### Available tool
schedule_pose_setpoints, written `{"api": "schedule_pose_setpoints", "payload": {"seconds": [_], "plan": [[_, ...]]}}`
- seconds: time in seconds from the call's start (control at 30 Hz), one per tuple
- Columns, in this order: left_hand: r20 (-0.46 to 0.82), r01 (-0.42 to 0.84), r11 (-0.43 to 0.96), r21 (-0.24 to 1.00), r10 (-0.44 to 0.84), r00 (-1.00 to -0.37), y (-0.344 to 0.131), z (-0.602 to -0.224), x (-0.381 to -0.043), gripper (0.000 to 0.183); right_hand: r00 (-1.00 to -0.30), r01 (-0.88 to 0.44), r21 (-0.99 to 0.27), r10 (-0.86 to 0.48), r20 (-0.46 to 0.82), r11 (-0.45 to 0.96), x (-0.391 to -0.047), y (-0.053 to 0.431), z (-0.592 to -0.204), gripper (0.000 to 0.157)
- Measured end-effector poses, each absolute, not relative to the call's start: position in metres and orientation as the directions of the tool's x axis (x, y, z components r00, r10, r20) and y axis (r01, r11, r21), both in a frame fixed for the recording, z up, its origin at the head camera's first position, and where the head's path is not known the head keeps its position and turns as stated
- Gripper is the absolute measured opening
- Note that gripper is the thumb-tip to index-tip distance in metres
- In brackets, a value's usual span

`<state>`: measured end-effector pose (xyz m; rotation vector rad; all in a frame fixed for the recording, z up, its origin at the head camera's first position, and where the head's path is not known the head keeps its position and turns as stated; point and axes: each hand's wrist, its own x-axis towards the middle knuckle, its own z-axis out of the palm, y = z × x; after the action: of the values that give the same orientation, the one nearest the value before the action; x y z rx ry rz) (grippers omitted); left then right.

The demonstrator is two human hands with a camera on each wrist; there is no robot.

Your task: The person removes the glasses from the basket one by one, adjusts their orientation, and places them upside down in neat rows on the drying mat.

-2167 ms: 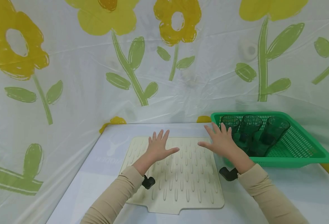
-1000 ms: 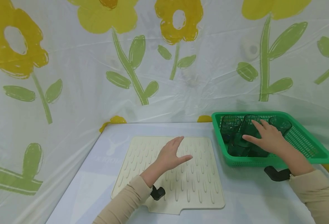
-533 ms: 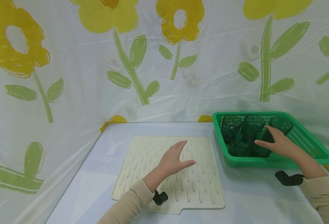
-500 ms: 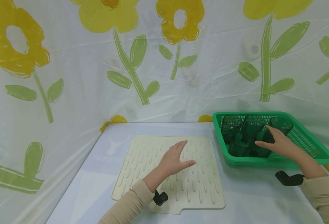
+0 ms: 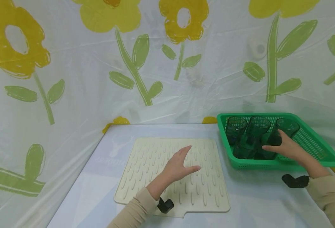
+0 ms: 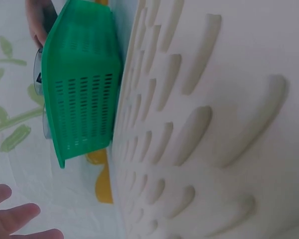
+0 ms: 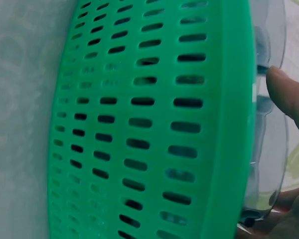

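Note:
My right hand point(image 5: 290, 148) reaches into the green basket point(image 5: 272, 164), thumb and fingers curled round a dark, see-through drinking glass point(image 5: 266, 154) at its front. In the right wrist view the thumb point(image 7: 289, 97) lies on one side of that glass point(image 7: 270, 149) and the fingers on the other, just above the basket rim. Several similar glasses point(image 5: 259, 126) stand beside it. Over the cream ridged mat point(image 5: 201, 186) hovers my left hand point(image 5: 176, 166), holding nothing, thumb spread from its straight fingers.
The mat lies on a white-covered table point(image 5: 90, 186), left of the basket. A flowered plastic sheet point(image 5: 213, 63) hangs behind and along the left side. Each wrist carries a small black camera mount.
My right hand has moved from over the mat's right side to the basket's front glass, its fingers closing round it. The left hand has shifted slightly right and towards me, still above the mat.

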<state>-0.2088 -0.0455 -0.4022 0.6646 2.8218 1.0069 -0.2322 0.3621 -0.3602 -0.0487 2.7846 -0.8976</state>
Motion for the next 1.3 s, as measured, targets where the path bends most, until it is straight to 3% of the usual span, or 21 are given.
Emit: {"api": "schedule_pose_setpoints", "payload": {"seconds": [0.27, 0.53, 0.83, 1.3], "plan": [[0.026, 0.304, 0.598, 0.741, 0.427, -0.904, -0.043, -0.406, -0.205, 0.078, -0.970, 0.060, -0.539, -0.079, -0.230, 0.840, -0.238, 0.363, -0.359, 0.106], [0.007, 0.251, 0.504, 0.827, 0.437, -0.899, -0.041, -0.412, -0.206, 0.081, -0.981, 0.036, -0.472, -0.058, -0.183, 0.881, -0.241, 0.367, -0.358, 0.102], [0.039, 0.224, 0.370, 0.902, 0.447, -0.893, -0.042, -0.417, -0.210, 0.079, -0.985, 0.052, -0.427, -0.025, -0.172, 0.903, -0.236, 0.381, -0.349, 0.102], [0.044, 0.197, 0.293, 0.936, 0.457, -0.888, -0.038, -0.408, -0.207, 0.069, -0.996, 0.083, -0.392, 0.067, -0.056, 0.916, -0.223, 0.391, -0.325, 0.104]]}}
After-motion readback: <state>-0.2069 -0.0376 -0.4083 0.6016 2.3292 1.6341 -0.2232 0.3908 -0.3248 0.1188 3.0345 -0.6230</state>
